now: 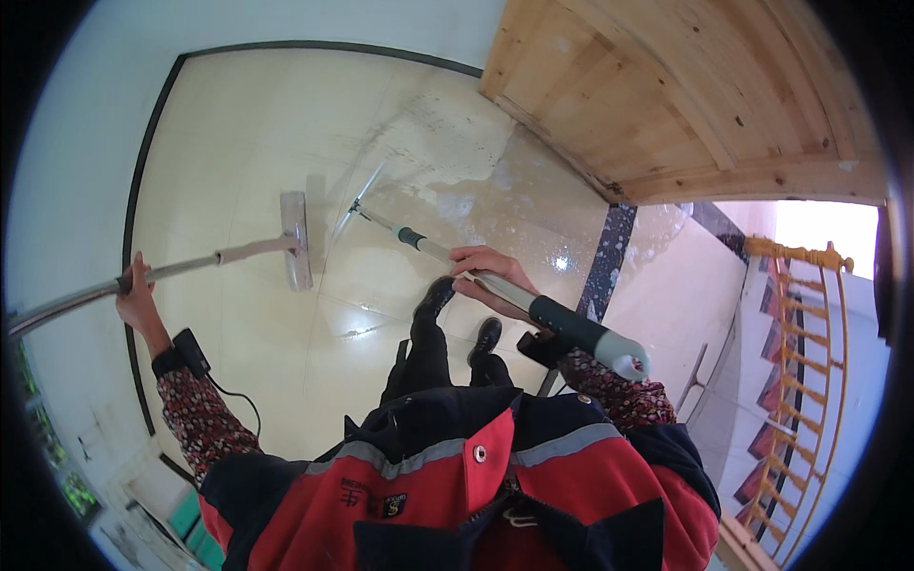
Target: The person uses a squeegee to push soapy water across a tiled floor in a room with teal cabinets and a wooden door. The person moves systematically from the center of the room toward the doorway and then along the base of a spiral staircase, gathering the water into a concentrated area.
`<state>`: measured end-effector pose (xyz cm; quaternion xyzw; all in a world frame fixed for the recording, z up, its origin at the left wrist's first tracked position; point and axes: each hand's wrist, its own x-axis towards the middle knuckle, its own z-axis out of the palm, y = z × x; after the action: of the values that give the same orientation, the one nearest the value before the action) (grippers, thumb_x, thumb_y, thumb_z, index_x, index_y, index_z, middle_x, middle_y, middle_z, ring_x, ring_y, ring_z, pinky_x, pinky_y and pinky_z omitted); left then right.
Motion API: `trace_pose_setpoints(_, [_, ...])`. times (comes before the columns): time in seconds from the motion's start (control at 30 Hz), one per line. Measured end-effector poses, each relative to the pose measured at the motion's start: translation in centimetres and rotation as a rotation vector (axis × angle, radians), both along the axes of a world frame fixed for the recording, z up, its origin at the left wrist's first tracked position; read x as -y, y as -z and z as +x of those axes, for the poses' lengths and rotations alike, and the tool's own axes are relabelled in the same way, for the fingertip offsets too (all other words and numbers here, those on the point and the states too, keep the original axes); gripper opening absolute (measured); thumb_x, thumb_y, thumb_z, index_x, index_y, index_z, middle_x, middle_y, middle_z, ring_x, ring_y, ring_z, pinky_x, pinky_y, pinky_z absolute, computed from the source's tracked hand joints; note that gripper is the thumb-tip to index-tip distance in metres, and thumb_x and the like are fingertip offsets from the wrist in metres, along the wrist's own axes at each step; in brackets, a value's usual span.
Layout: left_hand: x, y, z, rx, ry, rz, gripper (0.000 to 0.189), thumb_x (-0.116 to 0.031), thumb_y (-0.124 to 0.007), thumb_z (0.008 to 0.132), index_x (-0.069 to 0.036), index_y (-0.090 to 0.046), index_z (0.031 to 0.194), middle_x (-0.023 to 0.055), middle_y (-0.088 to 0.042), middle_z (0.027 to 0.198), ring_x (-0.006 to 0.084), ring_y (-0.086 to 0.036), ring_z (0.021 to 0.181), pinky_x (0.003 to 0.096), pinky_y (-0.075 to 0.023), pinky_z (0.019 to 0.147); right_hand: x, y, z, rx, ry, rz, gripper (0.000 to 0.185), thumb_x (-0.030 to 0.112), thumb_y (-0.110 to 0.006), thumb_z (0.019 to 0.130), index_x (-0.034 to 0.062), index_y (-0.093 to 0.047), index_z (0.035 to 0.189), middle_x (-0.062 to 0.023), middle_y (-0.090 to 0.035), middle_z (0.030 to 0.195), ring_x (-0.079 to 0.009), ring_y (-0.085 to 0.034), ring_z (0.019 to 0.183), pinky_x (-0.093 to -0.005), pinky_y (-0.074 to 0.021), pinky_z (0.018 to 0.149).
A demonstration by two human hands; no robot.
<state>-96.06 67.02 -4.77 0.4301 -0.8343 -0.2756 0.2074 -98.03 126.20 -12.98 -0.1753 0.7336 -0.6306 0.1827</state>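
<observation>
My left hand (141, 294) grips the metal pole of a flat-headed mop (171, 269) at the left. Its pale rectangular head (295, 241) is over the tiled floor; whether it touches the tiles I cannot tell. In the middle, my right hand (496, 275) is wrapped around the light-coloured pole of a floor squeegee (437, 251). The pole's dark grip (568, 322) and pale end cap point back towards me. Its narrow blade (370, 182) lies on the floor just right of the mop head. Water (464, 200) spreads over the tiles to the right of the blade, with dark smears above it.
A wooden door (685, 93) stands at the upper right, beside a dark speckled stone threshold (607, 257). Beyond is a staircase with a wooden railing (800, 385). Dark skirting (136, 200) edges the white wall. My black shoes (435, 294) stand near the wet tiles.
</observation>
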Motion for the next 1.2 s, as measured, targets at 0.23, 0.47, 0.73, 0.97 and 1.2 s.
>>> trace_pose_setpoints(0.23, [-3.3, -1.9, 12.6, 0.03, -0.171, 0.047, 0.033, -0.032, -0.073, 0.082, -0.002, -0.07, 0.095, 0.0061, -0.07, 0.085, 0.012, -0.065, 0.079, 0.0266, -0.0533, 0.067, -3.6, 6.9, 0.8, 0.031, 0.013, -0.042, 0.018, -0.003, -0.066, 0.078, 0.0031, -0.064, 0.095, -0.0149, -0.064, 0.112, -0.0256, -0.063, 0.102, -0.0332, -0.049, 0.087])
trace_pose_setpoints(0.47, [-8.7, -6.6, 10.0, 0.185, -0.142, 0.208, 0.023, -0.019, -0.068, 0.088, -0.001, -0.065, 0.101, 0.0019, -0.065, 0.094, 0.0098, -0.058, 0.085, 0.0259, -0.0471, 0.075, -15.0, 7.5, -13.0, 0.188, 0.047, 0.022, 0.009, -0.003, -0.063, 0.081, -0.0006, -0.061, 0.09, -0.0168, -0.064, 0.108, -0.0239, -0.06, 0.107, -0.0335, -0.0459, 0.093])
trace_pose_setpoints(0.73, [-16.5, -7.9, 1.4, 0.304, -0.148, 0.365, 0.033, -0.006, -0.065, 0.088, 0.001, -0.056, 0.118, 0.0114, -0.062, 0.111, 0.0182, -0.059, 0.103, 0.0297, -0.0457, 0.094, -34.8, -1.4, -30.5, 0.412, 0.188, 0.309, 0.01, -0.002, -0.065, 0.079, 0.0007, -0.062, 0.088, -0.0165, -0.064, 0.113, -0.0244, -0.059, 0.109, -0.0342, -0.0457, 0.094])
trace_pose_setpoints(0.97, [-27.6, -2.6, -0.9, 0.044, -0.663, 0.461, 0.044, -0.008, -0.066, 0.085, -0.007, -0.051, 0.127, 0.0089, -0.059, 0.121, 0.0182, -0.054, 0.113, 0.0295, -0.0436, 0.093, -50.0, -9.0, -42.4, 0.674, 0.529, 0.363, 0.015, -0.008, -0.065, 0.077, -0.0003, -0.064, 0.09, -0.0158, -0.062, 0.113, -0.0231, -0.057, 0.107, -0.0333, -0.0536, 0.085])
trace_pose_setpoints(1.2, [-32.3, -6.9, 8.8, -0.293, -1.174, 0.368, 0.029, -0.008, -0.062, 0.087, -0.013, -0.058, 0.115, 0.0049, -0.062, 0.117, 0.0152, -0.056, 0.101, 0.0305, -0.0456, 0.077, -51.6, -14.5, -46.1, 0.636, 0.538, 0.586, 0.018, 0.003, -0.065, 0.081, 0.0003, -0.062, 0.098, -0.0152, -0.059, 0.117, -0.0207, -0.06, 0.101, -0.0316, -0.0578, 0.075])
